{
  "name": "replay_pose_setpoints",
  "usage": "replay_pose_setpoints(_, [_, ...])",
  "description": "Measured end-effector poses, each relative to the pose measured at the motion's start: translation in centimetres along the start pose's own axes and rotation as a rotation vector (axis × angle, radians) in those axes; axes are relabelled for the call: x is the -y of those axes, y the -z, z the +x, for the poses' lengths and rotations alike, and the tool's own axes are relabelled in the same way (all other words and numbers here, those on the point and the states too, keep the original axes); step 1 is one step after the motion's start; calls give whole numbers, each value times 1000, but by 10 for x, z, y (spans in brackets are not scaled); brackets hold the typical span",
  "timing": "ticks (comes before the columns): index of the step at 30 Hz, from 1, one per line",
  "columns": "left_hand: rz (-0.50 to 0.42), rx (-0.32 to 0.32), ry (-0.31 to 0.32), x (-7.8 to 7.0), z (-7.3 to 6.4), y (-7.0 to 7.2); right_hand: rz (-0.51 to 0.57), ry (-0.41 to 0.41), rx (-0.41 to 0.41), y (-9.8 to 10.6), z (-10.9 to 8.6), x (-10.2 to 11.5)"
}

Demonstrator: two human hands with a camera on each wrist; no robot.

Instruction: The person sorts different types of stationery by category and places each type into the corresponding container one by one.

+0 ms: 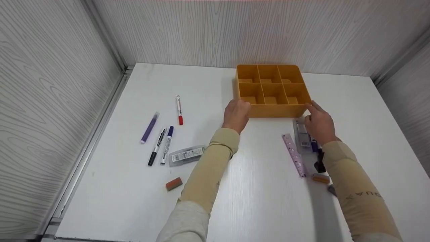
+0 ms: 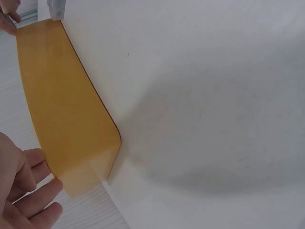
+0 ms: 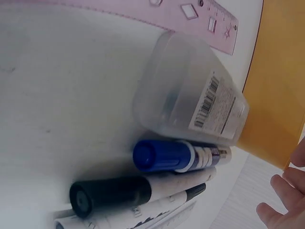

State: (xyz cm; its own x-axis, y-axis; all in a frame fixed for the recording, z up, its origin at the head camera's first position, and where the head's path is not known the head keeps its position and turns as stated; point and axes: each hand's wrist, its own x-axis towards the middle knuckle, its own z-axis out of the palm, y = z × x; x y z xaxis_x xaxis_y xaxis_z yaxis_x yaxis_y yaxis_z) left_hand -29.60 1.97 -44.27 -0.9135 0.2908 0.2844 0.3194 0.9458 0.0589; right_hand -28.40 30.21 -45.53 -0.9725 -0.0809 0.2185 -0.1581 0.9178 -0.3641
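Note:
A yellow six-compartment organizer box (image 1: 278,111) stands near the back of the white table, its compartments facing up. My left hand (image 1: 236,116) grips its front left corner by the rim, fingers bent over the edge in the left wrist view. At the front right corner, my right hand (image 1: 320,126) pinches the rim between thumb and fingers. Beneath the right hand lie a clear plastic case (image 3: 190,90) with a barcode label, a blue-capped marker (image 3: 176,155) and a black-capped marker (image 3: 119,193). A pink ruler (image 1: 294,155) is to the left of that case.
On the left are a purple marker (image 1: 149,128), a red-capped marker (image 1: 179,110), black-capped (image 1: 157,147) and blue-capped (image 1: 167,145) markers. A second clear case (image 1: 186,155) and an orange-grey block (image 1: 173,184) lie nearer. An orange block (image 1: 320,178) sits by the right forearm. Panels enclose the table.

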Motion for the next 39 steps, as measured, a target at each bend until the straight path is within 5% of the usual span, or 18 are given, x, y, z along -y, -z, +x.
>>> replay_pose_setpoints(13, [66,-8,27,26,-7,0,-33,76,-28,-14,5,27])
replay_pose_setpoints(26, [223,-153,-4,48,-17,1,-12,187,-105,-34,-2,45])
replay_pose_setpoints(39, [314,-73,-45,64,-31,6,-12,251,-203,-47,-13,61])
